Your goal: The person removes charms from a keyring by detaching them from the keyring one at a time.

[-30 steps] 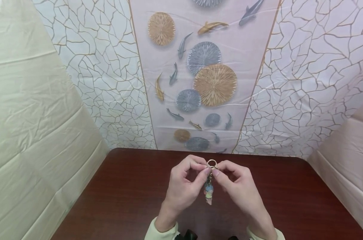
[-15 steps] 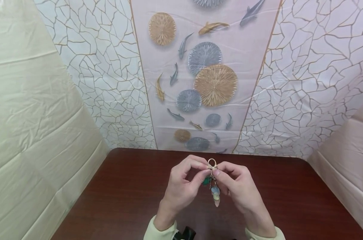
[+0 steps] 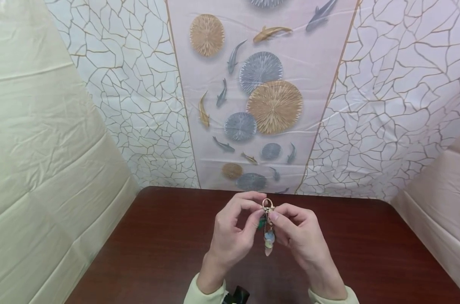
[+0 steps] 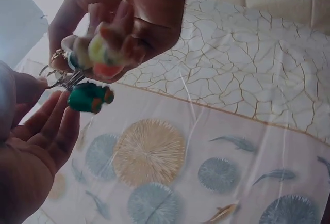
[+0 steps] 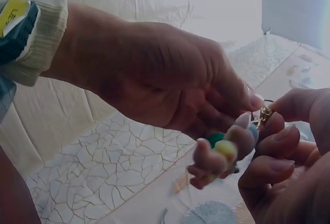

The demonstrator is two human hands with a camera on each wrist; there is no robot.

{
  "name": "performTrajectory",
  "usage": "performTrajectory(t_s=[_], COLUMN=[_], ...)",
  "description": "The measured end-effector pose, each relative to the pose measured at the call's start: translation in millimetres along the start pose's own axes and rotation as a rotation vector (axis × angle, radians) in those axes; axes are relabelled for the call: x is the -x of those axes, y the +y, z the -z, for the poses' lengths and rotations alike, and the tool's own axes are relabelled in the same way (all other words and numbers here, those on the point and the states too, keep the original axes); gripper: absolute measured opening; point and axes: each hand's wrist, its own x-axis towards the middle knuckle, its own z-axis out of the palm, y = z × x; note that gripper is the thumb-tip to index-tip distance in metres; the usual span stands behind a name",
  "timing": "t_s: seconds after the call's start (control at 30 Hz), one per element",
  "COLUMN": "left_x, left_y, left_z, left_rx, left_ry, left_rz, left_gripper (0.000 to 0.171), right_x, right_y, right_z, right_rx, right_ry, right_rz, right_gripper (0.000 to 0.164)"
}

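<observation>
A keychain (image 3: 267, 203) with a gold-coloured ring hangs between both hands above the table. From it dangle a pastel blue, yellow and pink charm (image 3: 269, 240) and a green charm (image 3: 261, 223). My left hand (image 3: 231, 230) holds the keychain's metal fittings near the ring with thumb and fingertips. Opposite it, my right hand (image 3: 304, 230) pinches the fittings between thumb and index finger. In the left wrist view the green charm (image 4: 90, 97) shows orange parts, and the pastel figure (image 4: 111, 51) is blurred. Fingertips partly hide the clasp.
A dark reddish-brown table (image 3: 158, 236) lies beneath the hands. Behind it hangs a patterned cloth (image 3: 249, 147) with printed fish and discs. Pale cloth (image 3: 44, 169) drapes the left side. A small black object (image 3: 240, 294) shows near the left sleeve.
The green charm has come into view beside the left thumb. The pastel charm swung right, then back left and slightly up. The left fingers and thumb have shifted slightly around the fittings.
</observation>
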Motion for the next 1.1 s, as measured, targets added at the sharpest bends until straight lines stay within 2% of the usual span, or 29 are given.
performTrajectory(t_s=[0.07, 0.27, 0.47, 0.57, 0.7, 0.87, 0.97, 1.1], left_x=[0.4, 3.2, 3.9, 3.2, 2.6, 3.0, 3.8, 5.4], left_y=[0.7, 1.7, 3.3, 4.4, 5.8, 4.4, 2.2, 0.2], left_z=[-0.3, 1.7, 6.3, 8.3, 10.0, 10.0, 6.5, -2.6], left_rx=[0.019, 0.156, 0.118, 0.058, 0.014, 0.122, 0.114, 0.003], left_ry=[-0.022, -0.174, -0.216, -0.241, -0.28, -0.357, -0.363, -0.272], left_rz=[0.019, 0.106, 0.11, 0.092, 0.108, 0.195, 0.186, 0.107], left_gripper=[0.003, 0.011, 0.012, 0.01, 0.009, 0.01, 0.009, 0.008], right_x=[0, 2, 1, 0, -1, 1, 0, -1], right_y=[0, -1, -5, -5, -7, -11, -10, -8], right_z=[1, 6, 10, 11, 17, 30, 36, 37], right_rx=[-0.018, -0.133, -0.165, -0.13, -0.01, 0.124, 0.15, 0.105], right_ry=[-0.006, -0.075, -0.177, -0.211, -0.242, -0.339, -0.373, -0.322], right_rz=[-0.006, -0.031, -0.099, -0.079, -0.042, -0.009, -0.001, -0.023], right_gripper=[0.031, 0.036, 0.033, 0.03, 0.024, 0.023, 0.024, 0.022])
